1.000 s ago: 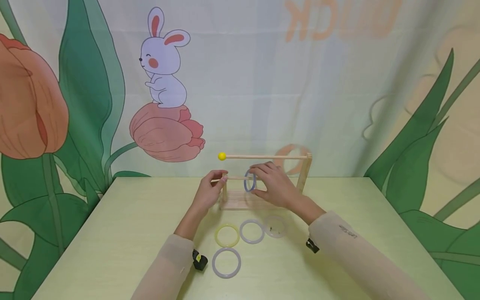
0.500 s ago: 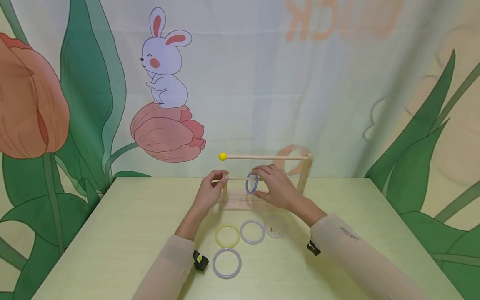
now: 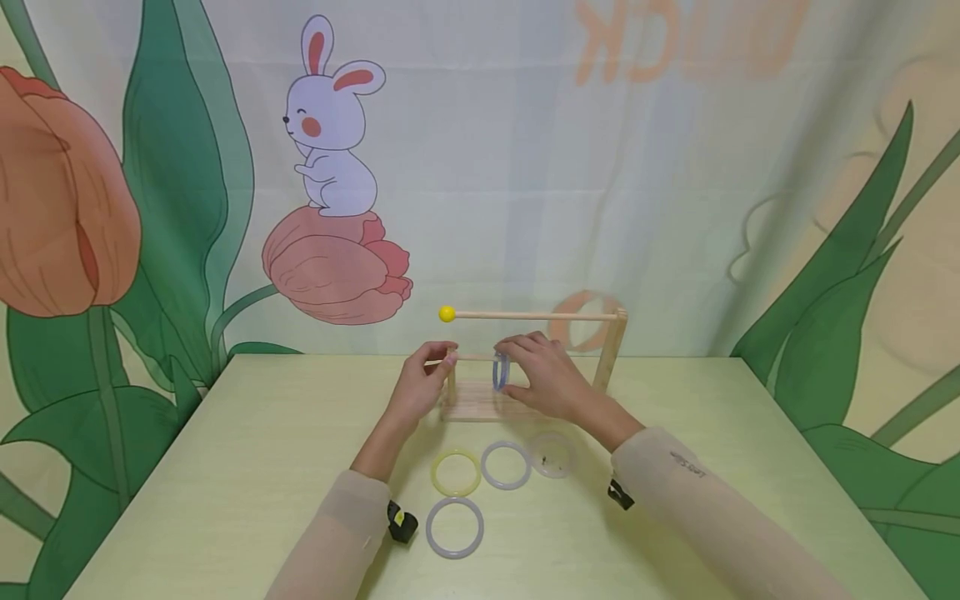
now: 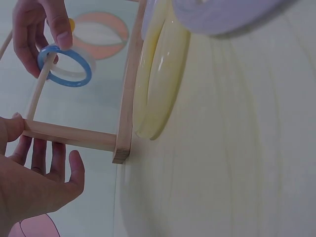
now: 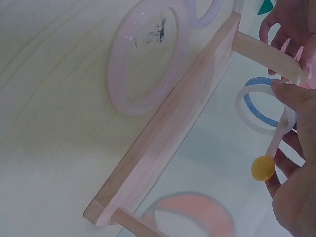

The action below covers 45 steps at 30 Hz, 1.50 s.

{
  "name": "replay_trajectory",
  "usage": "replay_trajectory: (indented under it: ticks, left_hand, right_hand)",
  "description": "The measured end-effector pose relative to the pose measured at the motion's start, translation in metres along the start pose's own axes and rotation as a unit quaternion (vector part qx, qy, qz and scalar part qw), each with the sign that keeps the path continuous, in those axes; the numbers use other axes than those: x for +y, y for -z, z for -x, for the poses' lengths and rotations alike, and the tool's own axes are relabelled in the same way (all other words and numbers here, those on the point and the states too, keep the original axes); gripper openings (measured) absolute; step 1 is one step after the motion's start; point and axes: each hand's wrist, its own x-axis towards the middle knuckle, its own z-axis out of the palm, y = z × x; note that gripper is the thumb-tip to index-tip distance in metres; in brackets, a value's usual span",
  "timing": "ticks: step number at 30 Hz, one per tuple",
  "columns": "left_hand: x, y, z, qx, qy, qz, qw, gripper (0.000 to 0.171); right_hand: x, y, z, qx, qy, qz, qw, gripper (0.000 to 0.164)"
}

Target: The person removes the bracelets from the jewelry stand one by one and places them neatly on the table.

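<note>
A wooden stand point(image 3: 480, 406) stands near the table's back edge, with a short post at left and a tall post at right. My left hand point(image 3: 417, 385) grips the top of the short post point(image 4: 69, 134), thumb above and fingers beneath. From there a lower rod point(image 4: 36, 98) runs right to a yellow ball point(image 5: 263, 168). My right hand point(image 3: 551, 379) pinches a blue ring point(image 4: 71, 84) from above and behind. A whitish ring point(image 5: 240, 109) sits right beside the blue one. The rod passes through both rings, partly hidden by my right fingers.
An upper rod point(image 3: 525, 316) with another yellow ball point(image 3: 447, 314) extends from the tall post. In front of the stand lie a yellow ring point(image 3: 456, 496), two pale purple rings, one point(image 3: 454, 554) nearest me, and a pinkish ring point(image 5: 116, 81). A printed curtain point(image 3: 480, 208) hangs behind.
The blue ring has turned from slanted to nearly edge-on in the head view, with the second ring's edge now showing beside it. My right hand has shifted slightly; the left keeps its grip.
</note>
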Motion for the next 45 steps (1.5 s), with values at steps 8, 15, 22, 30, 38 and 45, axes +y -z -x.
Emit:
replay_trajectory:
  ticks: [8,15,22,30,38,45]
  left_hand:
    - [0.003,0.000,0.002,0.000,-0.001,-0.001,1.0000,0.030]
    - [0.002,0.000,0.002,0.002,0.000,-0.003,1.0000,0.031]
    - [0.003,-0.001,0.003,0.003,0.000,-0.005,1.0000,0.034]
    - [0.002,-0.001,0.001,0.004,0.010,-0.002,0.9999,0.032]
    - [0.001,-0.003,0.001,-0.001,0.017,-0.004,0.9999,0.032]
    - [0.002,-0.001,0.001,0.000,0.013,-0.003,0.9999,0.033]
  right_hand:
    - [0.002,-0.004,-0.002,-0.004,-0.011,0.003,1.000,0.065]
    - [0.005,-0.003,0.001,-0.005,-0.026,0.003,1.000,0.066]
    - [0.010,0.003,0.006,-0.014,-0.043,-0.008,0.999,0.064]
    - [0.023,0.008,0.014,-0.009,-0.064,-0.008,0.998,0.065]
    - [0.035,0.013,0.027,0.008,-0.067,-0.015,0.998,0.065]
    - [0.041,0.016,0.039,0.026,-0.041,-0.031,0.998,0.062]
